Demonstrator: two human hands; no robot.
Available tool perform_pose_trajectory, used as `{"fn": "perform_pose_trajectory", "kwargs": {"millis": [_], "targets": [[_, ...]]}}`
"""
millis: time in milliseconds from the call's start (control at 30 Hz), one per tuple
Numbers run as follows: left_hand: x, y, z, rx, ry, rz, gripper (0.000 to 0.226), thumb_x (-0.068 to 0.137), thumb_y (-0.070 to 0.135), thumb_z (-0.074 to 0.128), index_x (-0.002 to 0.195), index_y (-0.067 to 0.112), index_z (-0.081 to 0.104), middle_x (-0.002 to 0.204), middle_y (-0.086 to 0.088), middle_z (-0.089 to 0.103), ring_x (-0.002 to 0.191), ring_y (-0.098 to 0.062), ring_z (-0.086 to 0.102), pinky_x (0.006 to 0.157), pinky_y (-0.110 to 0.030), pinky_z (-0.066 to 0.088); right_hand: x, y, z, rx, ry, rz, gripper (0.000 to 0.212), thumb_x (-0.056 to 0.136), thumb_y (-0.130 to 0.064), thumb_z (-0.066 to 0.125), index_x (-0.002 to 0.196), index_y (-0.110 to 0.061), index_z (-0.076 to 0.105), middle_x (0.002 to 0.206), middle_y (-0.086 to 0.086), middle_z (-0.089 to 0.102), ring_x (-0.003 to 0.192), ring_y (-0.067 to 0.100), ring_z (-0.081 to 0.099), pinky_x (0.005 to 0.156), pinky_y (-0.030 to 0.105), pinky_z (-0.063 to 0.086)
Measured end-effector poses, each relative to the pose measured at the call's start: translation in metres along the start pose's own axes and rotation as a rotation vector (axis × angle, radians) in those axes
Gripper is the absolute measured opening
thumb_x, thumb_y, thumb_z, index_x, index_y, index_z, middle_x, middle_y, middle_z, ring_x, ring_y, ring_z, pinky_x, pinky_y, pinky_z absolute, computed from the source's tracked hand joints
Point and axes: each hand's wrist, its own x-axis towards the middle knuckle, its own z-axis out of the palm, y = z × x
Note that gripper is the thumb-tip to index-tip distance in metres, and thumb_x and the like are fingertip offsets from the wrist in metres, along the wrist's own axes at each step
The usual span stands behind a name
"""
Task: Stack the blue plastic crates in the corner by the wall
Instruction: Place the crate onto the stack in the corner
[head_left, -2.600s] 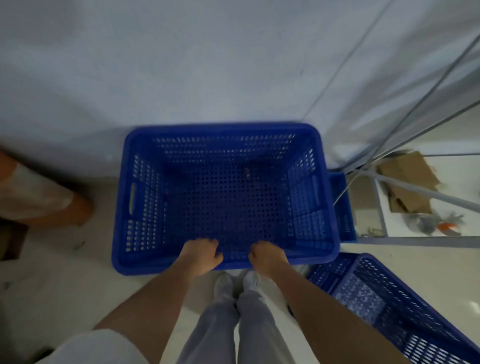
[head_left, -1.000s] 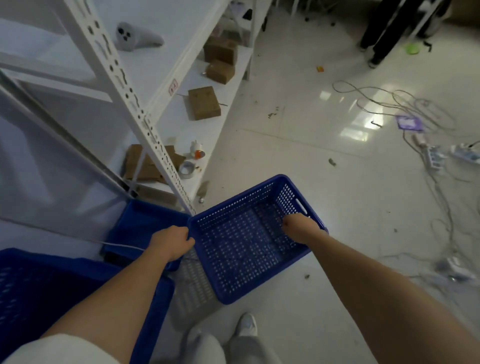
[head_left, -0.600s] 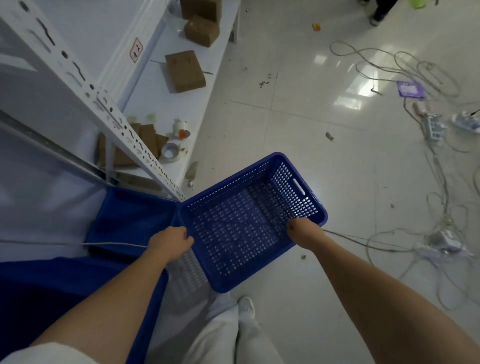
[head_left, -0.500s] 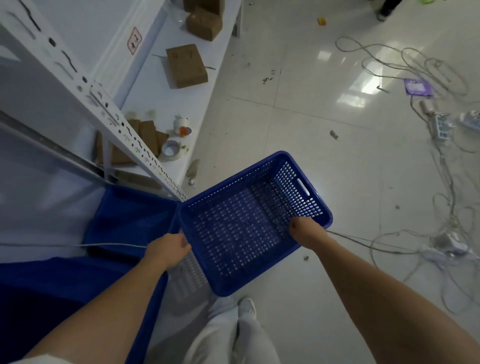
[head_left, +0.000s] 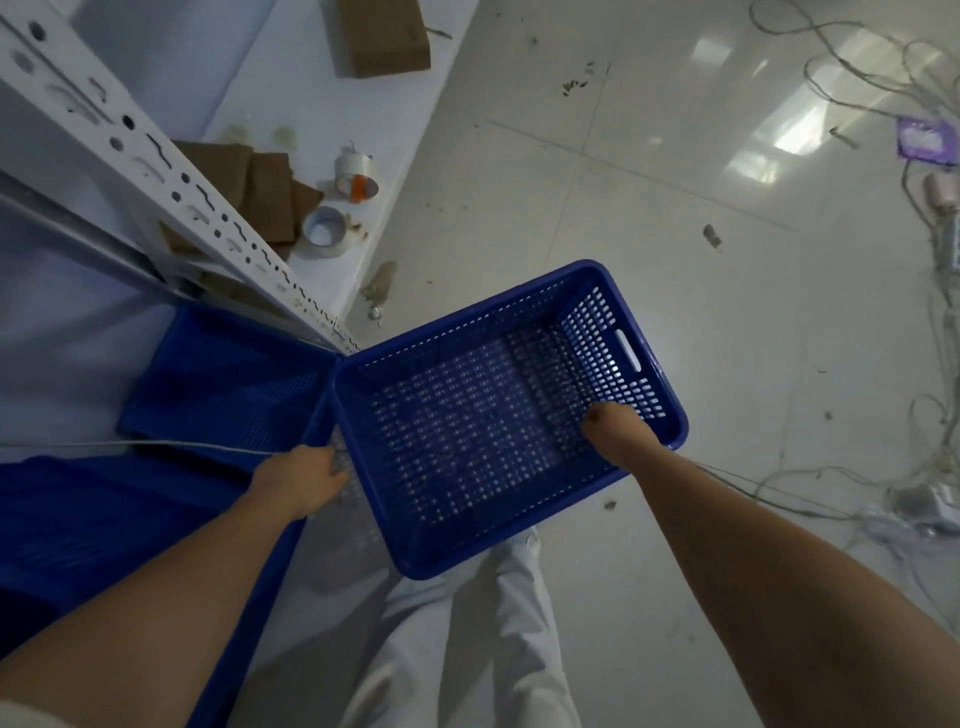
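White shiny floor tiles (head_left: 597, 218) fill the room, with tangled cables (head_left: 883, 88) at 2 o'clock. Low in the middle, a blue crate (head_left: 498, 415) is held up above the person's legs (head_left: 467, 639), tilted a bit. The right hand (head_left: 618, 434) has a closed grip on the crate's rim near its 3 o'clock corner, fingers tucked inside. The left hand (head_left: 304, 480) has a closed grip on the crate's 9 o'clock side, at the edge. The crate sits between both hands. Two more blue crates lie at 9 o'clock: a small one (head_left: 228, 387) by the white shelf post (head_left: 156, 176), and a big one (head_left: 104, 525) under the left arm. Tape rolls (head_left: 324, 231) and cardboard (head_left: 260, 192) sit on the low shelf.
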Motion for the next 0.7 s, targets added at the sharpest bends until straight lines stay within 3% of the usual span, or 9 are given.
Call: {"fn": "perform_pose_trajectory", "kwargs": {"millis": [133, 233, 300, 400, 433, 500, 567, 633, 700], "targets": [[0.024, 0.016, 0.012, -0.035, -0.047, -0.012, 0.034, 0.098, 0.041, 0.034, 0.073, 0.02, 0.045, 0.084, 0.002, 0.056, 0.078, -0.014, 0.052, 0.062, -0.027, 0.039, 0.033, 0.016, 0.005, 0.005, -0.028, -0.026, 0.03, 0.096, -0.023, 0.042, 0.107, -0.009, 0.066, 0.099, 0.009, 0.06, 0.091, 0.029, 0.059, 0.079, 0.035, 0.045], [0.048, 0.024, 0.023, -0.069, -0.069, -0.029, 0.034, 0.098, 0.043, 0.033, 0.074, 0.024, 0.047, 0.093, 0.001, 0.06, 0.085, -0.015, 0.057, 0.069, -0.028, 0.045, 0.064, 0.032, 0.007, -0.063, -0.058, 0.001, 0.027, 0.096, -0.021, 0.041, 0.083, -0.01, 0.063, 0.081, 0.008, 0.059, 0.081, 0.029, 0.059, 0.07, 0.036, 0.045], [0.067, 0.026, 0.032, -0.109, -0.074, -0.061, 0.034, 0.098, 0.044, 0.033, 0.084, 0.019, 0.052, 0.102, -0.002, 0.064, 0.093, -0.018, 0.06, 0.08, -0.031, 0.05, 0.088, 0.039, 0.006, -0.107, -0.021, 0.025, 0.032, 0.094, -0.016, 0.04, 0.063, -0.015, 0.048, 0.068, 0.005, 0.051, 0.066, 0.026, 0.052, 0.058, 0.032, 0.039], [0.099, 0.026, 0.05, -0.157, -0.07, -0.123, 0.032, 0.098, 0.042, 0.035, 0.086, 0.017, 0.051, 0.106, -0.006, 0.064, 0.096, -0.021, 0.06, 0.082, -0.032, 0.05, 0.123, 0.051, 0.006, -0.142, 0.029, 0.043, 0.033, 0.092, -0.011, 0.041, 0.06, -0.016, 0.043, 0.068, 0.006, 0.045, 0.059, 0.022, 0.041, 0.055, 0.03, 0.034], [0.109, 0.026, 0.056, -0.163, -0.066, -0.146, 0.032, 0.097, 0.041, 0.036, 0.087, 0.016, 0.052, 0.107, -0.007, 0.063, 0.096, -0.021, 0.059, 0.082, -0.032, 0.05, 0.133, 0.054, 0.005, -0.183, 0.044, 0.04, 0.027, 0.092, -0.011, 0.042, 0.067, -0.014, 0.05, 0.077, 0.008, 0.049, 0.066, 0.025, 0.046, 0.061, 0.032, 0.037], [0.127, 0.026, 0.069, -0.166, -0.079, -0.196, 0.038, 0.096, 0.043, 0.037, 0.105, 0.012, 0.056, 0.114, -0.01, 0.06, 0.103, -0.024, 0.057, 0.089, -0.036, 0.051, 0.154, 0.062, 0.007, -0.27, 0.077, 0.032, 0.02, 0.093, -0.015, 0.045, 0.097, -0.009, 0.063, 0.112, 0.017, 0.055, 0.101, 0.033, 0.053, 0.079, 0.039, 0.043], [0.14, 0.027, 0.081, -0.203, -0.099, -0.266, 0.049, 0.095, 0.046, 0.038, 0.129, 0.013, 0.047, 0.129, -0.013, 0.053, 0.112, -0.028, 0.053, 0.094, -0.041, 0.049, 0.175, 0.072, 0.008, -0.297, 0.076, 0.041, 0.031, 0.093, -0.019, 0.048, 0.12, -0.006, 0.057, 0.146, 0.019, 0.036, 0.132, 0.037, 0.035, 0.097, 0.049, 0.04], [0.15, 0.029, 0.091, -0.293, -0.103, -0.329, 0.057, 0.095, 0.047, 0.04, 0.141, 0.013, 0.034, 0.138, -0.016, 0.045, 0.117, -0.031, 0.05, 0.096, -0.043, 0.048, 0.196, 0.082, 0.007, -0.328, 0.074, 0.063, 0.045, 0.093, -0.022, 0.05, 0.134, -0.006, 0.044, 0.157, 0.019, 0.017, 0.142, 0.037, 0.019, 0.107, 0.052, 0.033], [0.157, 0.032, 0.103, -0.35, -0.089, -0.383, 0.061, 0.094, 0.047, 0.043, 0.143, 0.012, 0.029, 0.138, -0.018, 0.042, 0.117, -0.033, 0.049, 0.096, -0.044, 0.048, 0.217, 0.092, 0.005, -0.319, 0.104, 0.085, 0.059, 0.092, -0.026, 0.054, 0.143, -0.007, 0.031, 0.159, 0.019, 0.012, 0.145, 0.037, 0.013, 0.112, 0.053, 0.03]]}}
